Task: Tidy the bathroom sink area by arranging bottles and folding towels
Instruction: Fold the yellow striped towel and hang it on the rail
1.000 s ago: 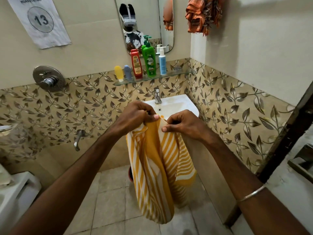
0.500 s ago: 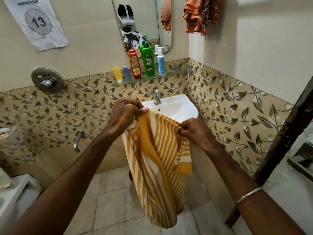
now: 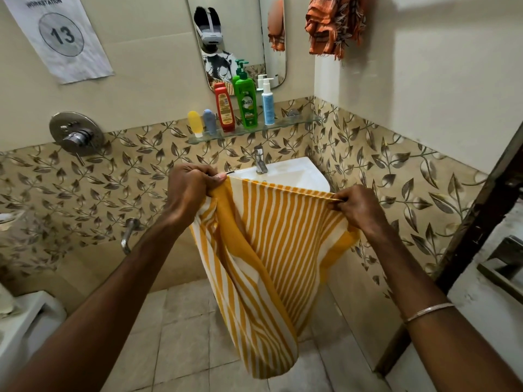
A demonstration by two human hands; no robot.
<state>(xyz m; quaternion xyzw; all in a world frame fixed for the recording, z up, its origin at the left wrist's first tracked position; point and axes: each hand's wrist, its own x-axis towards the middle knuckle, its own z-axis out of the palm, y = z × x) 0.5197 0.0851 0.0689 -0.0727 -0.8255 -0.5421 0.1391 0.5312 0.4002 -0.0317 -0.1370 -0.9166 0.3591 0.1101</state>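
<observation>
Beige tiled walls carried a band of brown leaf-patterned tiles [image 3: 85,193], with a white paper sign numbered 13 [image 3: 60,35] at upper left and a round chrome shower valve [image 3: 75,135] below it. Further right, a clear glass shelf [image 3: 294,123] held a small yellow bottle [image 3: 195,123], a small blue-grey bottle [image 3: 209,121], a red bottle [image 3: 225,110], a green pump bottle [image 3: 247,101] and a white pump bottle [image 3: 267,101] under a rounded mirror [image 3: 240,29]. Beneath sat a white ceramic corner sink [image 3: 297,174] with a chrome tap [image 3: 260,161]. An orange fringed cloth [image 3: 334,24] hung at upper right. The left hand [image 3: 192,190] gripped one top corner of a yellow-and-white striped towel [image 3: 277,264], fingers curled round bunched fabric; the right hand [image 3: 358,207] pinched the other corner. The towel hung stretched between them, in front of the sink, above the grey floor tiles [image 3: 175,335].
</observation>
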